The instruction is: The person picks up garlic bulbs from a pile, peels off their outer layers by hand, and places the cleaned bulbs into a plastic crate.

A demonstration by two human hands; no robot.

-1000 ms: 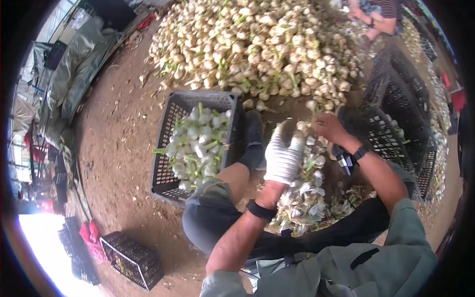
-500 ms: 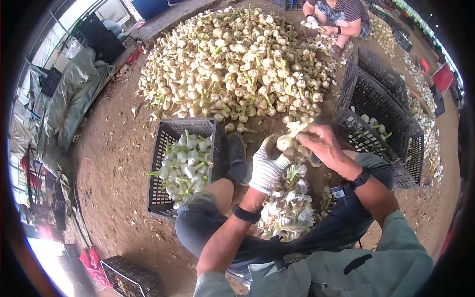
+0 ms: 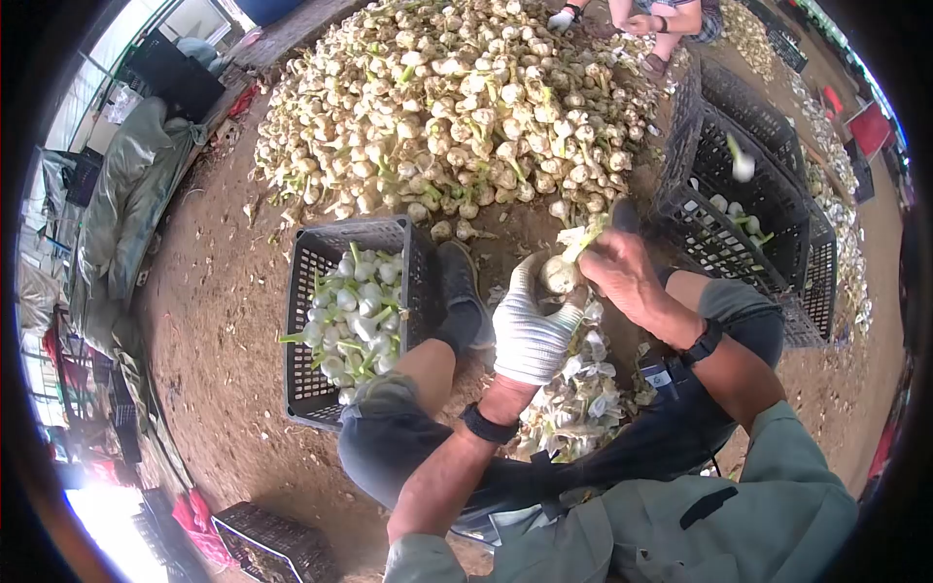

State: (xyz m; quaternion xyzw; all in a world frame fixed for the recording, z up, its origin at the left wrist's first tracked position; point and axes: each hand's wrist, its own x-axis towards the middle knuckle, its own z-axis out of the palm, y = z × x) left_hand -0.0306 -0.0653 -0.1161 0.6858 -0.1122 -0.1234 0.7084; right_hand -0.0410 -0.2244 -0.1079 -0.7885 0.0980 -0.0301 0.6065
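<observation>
My left hand, in a white knit glove, is closed around a garlic bulb in front of my knees. My bare right hand pinches the pale, leafy stem and skin at the bulb's top. Under both hands, a heap of peeled garlic skins lies between my legs. To the left, a black crate holds several white, cleaned bulbs with green stems. Beyond my hands rises a large pile of unpeeled garlic.
At right, black crates hold a few cleaned bulbs; another bulb appears in mid-air over them. At the top, a co-worker's gloved hand touches the pile. A tarp-covered bundle lies left; another crate stands lower left.
My hands have come slightly lower with the bulb, and my right fingers have closed tighter on its stem. The co-worker's gloved hand has moved to the pile. A bulb has appeared above the right crates.
</observation>
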